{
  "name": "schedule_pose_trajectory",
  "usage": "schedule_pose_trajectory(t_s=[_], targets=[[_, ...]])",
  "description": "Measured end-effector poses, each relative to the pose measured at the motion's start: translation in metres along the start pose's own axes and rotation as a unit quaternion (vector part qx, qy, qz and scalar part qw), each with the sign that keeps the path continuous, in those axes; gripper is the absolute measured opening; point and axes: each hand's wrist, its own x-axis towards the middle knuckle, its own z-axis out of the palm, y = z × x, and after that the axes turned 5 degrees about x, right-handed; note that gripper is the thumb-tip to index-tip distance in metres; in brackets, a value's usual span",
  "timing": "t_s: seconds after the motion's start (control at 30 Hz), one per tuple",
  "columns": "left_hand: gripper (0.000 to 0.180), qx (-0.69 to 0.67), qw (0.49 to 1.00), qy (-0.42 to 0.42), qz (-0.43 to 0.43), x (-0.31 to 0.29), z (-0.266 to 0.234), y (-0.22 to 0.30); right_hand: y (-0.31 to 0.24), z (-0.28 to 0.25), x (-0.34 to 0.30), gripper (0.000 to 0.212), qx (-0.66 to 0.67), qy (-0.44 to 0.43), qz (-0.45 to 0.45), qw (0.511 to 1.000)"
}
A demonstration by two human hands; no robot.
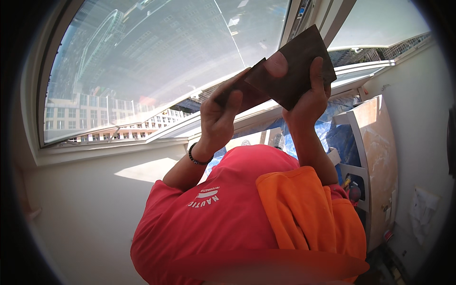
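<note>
Both my hands are raised in front of the window, holding dark brown, thin, flat sheets that look like sandpaper. My left hand, with a beaded bracelet at its wrist, is closed on the left sheet, thumb on the near face. My right hand grips the larger right sheet, its thumb laid along the surface. The two sheets overlap near the middle. A rounded pinkish patch shows on the right sheet; I cannot tell what it is. The fingers behind the sheets are mostly hidden.
A large window fills the upper left, its white frame running below. Blue plastic sheeting lies behind a pale wooden panel at the right. Orange cloth hangs over my red shirt. White walls flank me.
</note>
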Motion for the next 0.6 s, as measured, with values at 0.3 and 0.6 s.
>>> schedule_pose_trajectory(t_s=[0.3,0.6], targets=[[0.038,-0.287,0.950,0.035,-0.117,0.068,-0.042,0.009,0.004,0.005,-0.006,0.038,0.045,-0.103,0.358,0.927],[0.037,-0.080,0.950,-0.048,-0.297,0.050,-0.068,-0.011,-0.001,-0.007,0.013,0.039,0.071,-0.104,0.303,0.945]])
